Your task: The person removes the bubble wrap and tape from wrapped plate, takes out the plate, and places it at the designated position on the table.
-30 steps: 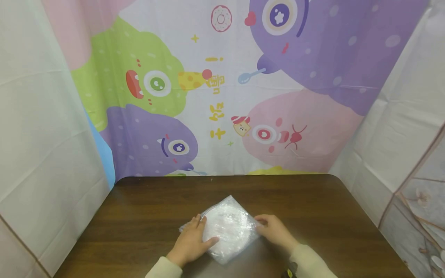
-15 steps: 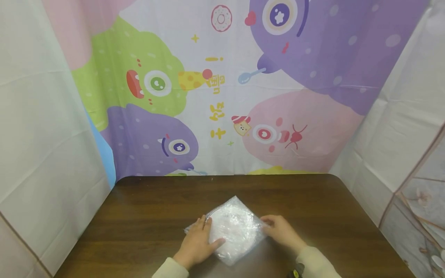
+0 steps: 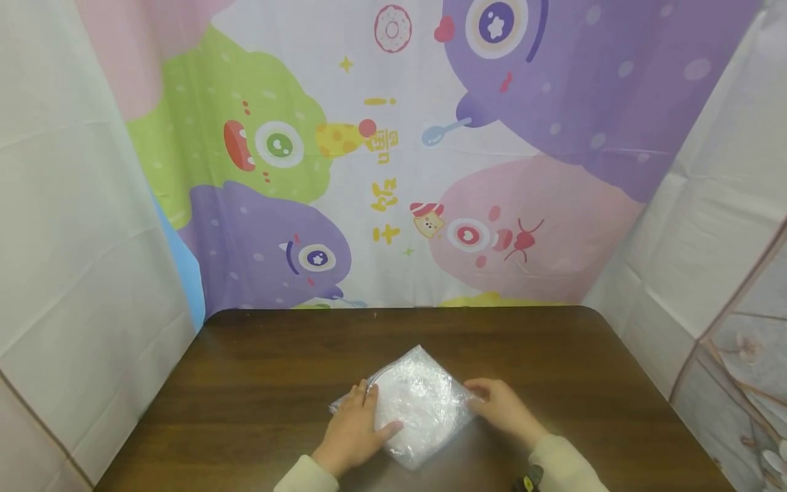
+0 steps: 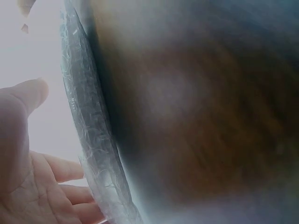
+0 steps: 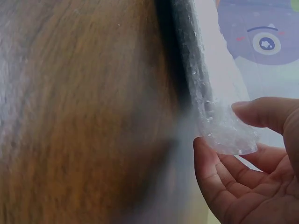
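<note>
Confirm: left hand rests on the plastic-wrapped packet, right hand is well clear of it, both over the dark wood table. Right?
Not quite. The right hand isn't clear of the plastic-wrapped packet: it grips a corner, as the right wrist view shows. The rest stands: the left hand rests on it, both over the dark wood table.

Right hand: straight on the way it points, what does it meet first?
The plastic-wrapped package, most likely: the right hand pinches its right-hand corner between thumb and fingers. Past that, probably the patterned curtain, though depth is unclear.
</note>
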Motion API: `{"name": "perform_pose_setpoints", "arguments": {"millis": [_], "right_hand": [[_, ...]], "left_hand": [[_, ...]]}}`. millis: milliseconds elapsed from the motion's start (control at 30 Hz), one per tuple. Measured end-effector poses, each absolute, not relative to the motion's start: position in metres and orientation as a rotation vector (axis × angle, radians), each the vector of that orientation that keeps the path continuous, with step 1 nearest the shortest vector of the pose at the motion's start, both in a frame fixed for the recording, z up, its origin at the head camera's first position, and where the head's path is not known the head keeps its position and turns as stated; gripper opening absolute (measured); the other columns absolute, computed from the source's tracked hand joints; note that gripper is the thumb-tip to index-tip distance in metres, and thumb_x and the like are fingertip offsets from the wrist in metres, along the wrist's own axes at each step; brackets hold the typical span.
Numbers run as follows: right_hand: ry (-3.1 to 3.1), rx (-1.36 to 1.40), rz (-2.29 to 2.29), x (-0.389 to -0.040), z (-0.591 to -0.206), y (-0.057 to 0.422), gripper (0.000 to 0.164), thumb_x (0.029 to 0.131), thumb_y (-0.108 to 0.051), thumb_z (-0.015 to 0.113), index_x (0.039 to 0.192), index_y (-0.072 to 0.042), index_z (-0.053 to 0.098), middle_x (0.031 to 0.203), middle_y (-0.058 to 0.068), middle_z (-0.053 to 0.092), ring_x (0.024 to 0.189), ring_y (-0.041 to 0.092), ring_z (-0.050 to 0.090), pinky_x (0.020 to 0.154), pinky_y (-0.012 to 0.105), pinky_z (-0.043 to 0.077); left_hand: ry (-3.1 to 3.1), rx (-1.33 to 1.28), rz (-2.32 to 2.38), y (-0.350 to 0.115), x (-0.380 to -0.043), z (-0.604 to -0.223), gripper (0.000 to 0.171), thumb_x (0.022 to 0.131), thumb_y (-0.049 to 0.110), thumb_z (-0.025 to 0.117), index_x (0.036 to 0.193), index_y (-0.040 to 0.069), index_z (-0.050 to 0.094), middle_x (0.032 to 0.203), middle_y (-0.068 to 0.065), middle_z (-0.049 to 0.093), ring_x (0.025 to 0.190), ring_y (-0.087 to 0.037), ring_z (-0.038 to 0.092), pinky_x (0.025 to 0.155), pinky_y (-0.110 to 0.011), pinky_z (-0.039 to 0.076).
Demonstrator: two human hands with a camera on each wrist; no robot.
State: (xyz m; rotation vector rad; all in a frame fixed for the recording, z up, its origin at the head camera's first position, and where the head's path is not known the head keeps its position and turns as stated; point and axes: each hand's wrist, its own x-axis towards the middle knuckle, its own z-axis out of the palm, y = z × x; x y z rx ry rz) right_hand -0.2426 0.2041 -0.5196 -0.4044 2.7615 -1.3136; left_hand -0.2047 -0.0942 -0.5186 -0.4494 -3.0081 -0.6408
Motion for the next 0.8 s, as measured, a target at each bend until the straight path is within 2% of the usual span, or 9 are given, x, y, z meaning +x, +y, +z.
{"name": "perform_pose_setpoints", "arguments": {"millis": [200, 433, 633, 800], "right_hand": [[2.782, -0.445, -1.294, -0.242, -0.513, 0.203, 0.042, 0.088, -0.016, 0.069, 0.125, 0.003, 0.061, 0.118, 0.021, 0.067, 0.102, 0.034, 0.066, 0.084, 0.042, 0.058], [2.877, -0.516, -1.170, -0.235, -0.509, 0.192, 0.044, 0.087, -0.014, 0.070, 0.128, 0.000, 0.061, 0.126, 0.018, 0.064, 0.115, 0.037, 0.061, 0.096, 0.053, 0.051], [2.964, -0.661, -1.035, -0.231, -0.512, 0.184, 0.049, 0.084, -0.017, 0.073, 0.127, 0.003, 0.061, 0.128, 0.018, 0.062, 0.116, 0.037, 0.061, 0.100, 0.054, 0.048], [2.978, -0.704, -0.953, -0.229, -0.514, 0.181, 0.056, 0.084, -0.021, 0.075, 0.130, 0.006, 0.057, 0.136, 0.022, 0.057, 0.120, 0.040, 0.059, 0.102, 0.056, 0.046]], "left_hand": [[-2.983, -0.442, -0.647, -0.094, -0.203, -0.517, 0.091, 0.088, 0.064, 0.056, 0.141, -0.009, 0.044, 0.149, -0.034, 0.036, 0.137, -0.052, 0.038, 0.111, -0.063, 0.034], [-2.975, -0.473, -0.661, -0.093, -0.201, -0.516, 0.089, 0.088, 0.063, 0.057, 0.141, -0.007, 0.044, 0.150, -0.032, 0.036, 0.138, -0.052, 0.036, 0.113, -0.062, 0.032], [-3.002, -0.489, -0.663, -0.089, -0.197, -0.517, 0.089, 0.088, 0.064, 0.056, 0.143, -0.004, 0.044, 0.152, -0.030, 0.035, 0.141, -0.050, 0.033, 0.113, -0.063, 0.030], [-2.997, -0.504, -0.602, -0.084, -0.192, -0.517, 0.091, 0.088, 0.066, 0.054, 0.142, -0.006, 0.044, 0.151, -0.031, 0.036, 0.140, -0.051, 0.033, 0.113, -0.062, 0.032]]}}
